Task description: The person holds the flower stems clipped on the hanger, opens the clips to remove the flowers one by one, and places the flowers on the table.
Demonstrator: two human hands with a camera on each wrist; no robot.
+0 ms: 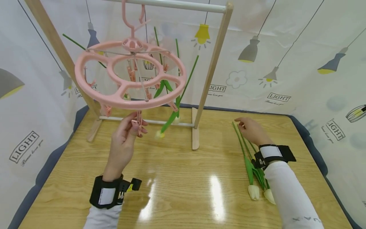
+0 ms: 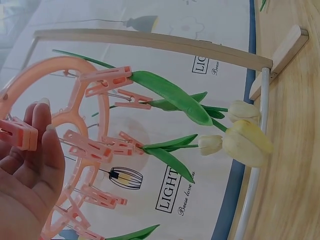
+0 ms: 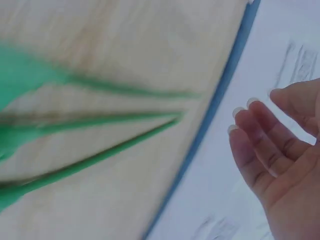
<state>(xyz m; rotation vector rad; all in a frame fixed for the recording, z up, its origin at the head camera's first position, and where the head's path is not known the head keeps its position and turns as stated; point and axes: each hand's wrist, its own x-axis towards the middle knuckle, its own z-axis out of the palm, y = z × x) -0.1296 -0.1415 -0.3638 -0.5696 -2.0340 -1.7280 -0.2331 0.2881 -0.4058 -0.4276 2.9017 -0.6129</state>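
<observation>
A round pink clip hanger [image 1: 128, 104] hangs by its hook from the white rail of a wooden stand. My left hand [image 1: 121, 143] pinches one of its pink clips [image 1: 139, 124] at the near side, between thumb and fingers; nothing is visible in that clip. Other clips hold artificial tulips [image 2: 245, 145] head down, with green stems rising through the ring. On the table at the right lie loose white tulips [image 1: 254, 192], stems pointing away from me. Near the stem ends hovers my right hand [image 3: 280, 155], fingers loosely bent, apart from the stems and holding nothing.
The stand's right post [image 1: 213, 68] rises between the hanger and the loose tulips, with a wooden foot [image 1: 195, 140] on the table. A low white crossbar [image 1: 154, 121] joins the feet. Behind the table [image 1: 183, 190] hangs a printed curtain [image 1: 303, 95].
</observation>
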